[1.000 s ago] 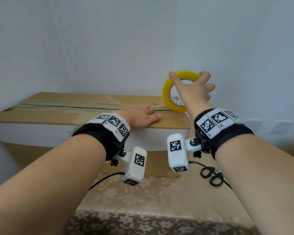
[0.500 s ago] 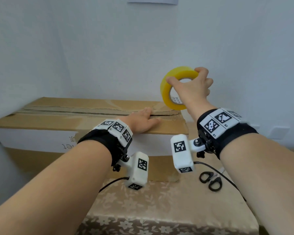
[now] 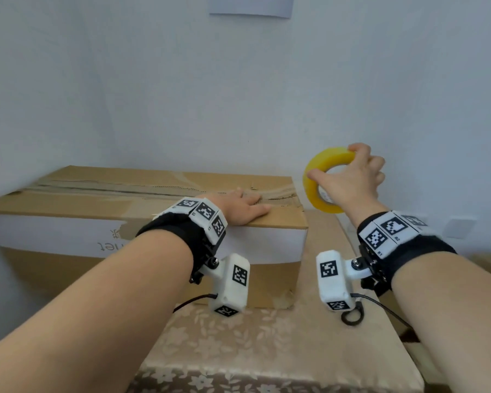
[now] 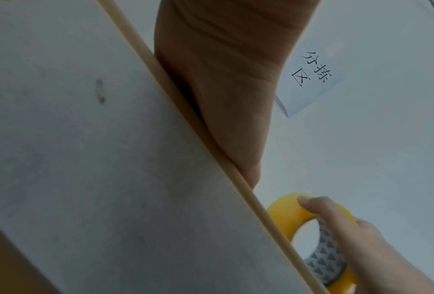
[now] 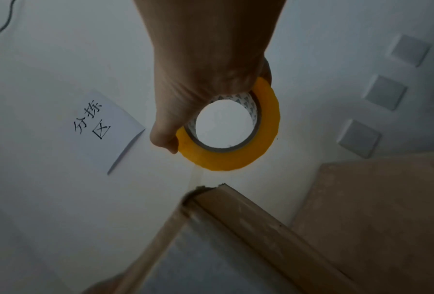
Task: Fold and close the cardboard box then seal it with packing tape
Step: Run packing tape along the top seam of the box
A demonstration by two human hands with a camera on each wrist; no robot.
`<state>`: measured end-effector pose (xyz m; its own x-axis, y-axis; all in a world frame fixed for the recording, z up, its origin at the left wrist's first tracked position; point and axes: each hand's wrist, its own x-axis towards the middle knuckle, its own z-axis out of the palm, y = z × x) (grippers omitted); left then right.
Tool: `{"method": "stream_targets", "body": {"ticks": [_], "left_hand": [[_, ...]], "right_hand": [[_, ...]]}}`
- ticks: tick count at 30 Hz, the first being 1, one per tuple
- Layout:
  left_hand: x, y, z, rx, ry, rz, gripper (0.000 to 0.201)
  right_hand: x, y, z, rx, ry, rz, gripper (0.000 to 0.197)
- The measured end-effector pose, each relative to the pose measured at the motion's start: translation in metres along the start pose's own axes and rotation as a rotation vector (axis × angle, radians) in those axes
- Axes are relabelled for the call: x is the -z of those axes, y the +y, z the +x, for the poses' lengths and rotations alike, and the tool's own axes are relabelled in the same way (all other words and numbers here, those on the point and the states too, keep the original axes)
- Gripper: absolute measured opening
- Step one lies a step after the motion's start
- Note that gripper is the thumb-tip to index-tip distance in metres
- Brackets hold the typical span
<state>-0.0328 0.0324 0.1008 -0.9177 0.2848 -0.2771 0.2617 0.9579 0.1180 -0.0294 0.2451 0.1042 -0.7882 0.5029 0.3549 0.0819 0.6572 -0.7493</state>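
A long brown cardboard box [image 3: 97,202] with a white band on its side lies closed on the table, its top flaps meeting along a rough seam. My left hand [image 3: 243,207] lies flat with straight fingers on the box top near its right end. My right hand [image 3: 349,180] grips a yellow roll of packing tape [image 3: 321,194] in the air just past the box's right end. In the right wrist view a thin strip of tape [image 5: 197,177] runs from the roll [image 5: 236,157] toward the box corner [image 5: 211,191]. The roll [image 4: 286,214] also shows in the left wrist view.
The table carries a beige floral cloth [image 3: 253,341]. Black scissors [image 3: 352,317] lie on it, partly hidden behind my right wrist camera. White walls stand close behind and to the left, with a paper note [image 3: 250,5] on the back wall. Wall sockets [image 3: 459,228] sit at the right.
My right hand has carried the tape roll rightward, from above the box's right end to just past it. The left hand stays flat on the box top.
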Motion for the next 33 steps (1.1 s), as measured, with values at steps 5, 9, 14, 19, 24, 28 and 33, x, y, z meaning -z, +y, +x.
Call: {"method": "stream_targets", "body": {"ticks": [5,9,14,19,24,28,33], "left_hand": [[0.003,0.019,0.011,0.005,0.012,0.078,0.066],[0.003,0.024,0.021,-0.015,0.066,0.101,0.073],[-0.005,0.033,0.017,-0.107,0.085,-0.035,0.067],[-0.003,0.034,0.016,-0.12,0.016,0.026,0.068],[-0.006,0.034,0.015,-0.122,0.04,0.019,0.071],[-0.006,0.036,0.013,-0.113,0.017,0.015,0.069],[-0.005,0.037,0.017,-0.117,-0.012,-0.013,0.063]], "right_hand": [[-0.012,0.013,0.002,-0.113,-0.016,0.093,0.088],[-0.018,0.024,0.006,-0.154,-0.028,0.119,0.088],[-0.027,0.034,0.005,-0.241,-0.053,0.194,0.089],[-0.02,0.022,0.001,-0.033,0.085,0.24,0.084],[-0.016,0.004,-0.002,0.203,0.205,0.115,0.086],[-0.024,0.03,-0.003,-0.013,0.11,0.141,0.084],[-0.048,0.068,-0.024,-0.382,-0.016,0.34,0.082]]}}
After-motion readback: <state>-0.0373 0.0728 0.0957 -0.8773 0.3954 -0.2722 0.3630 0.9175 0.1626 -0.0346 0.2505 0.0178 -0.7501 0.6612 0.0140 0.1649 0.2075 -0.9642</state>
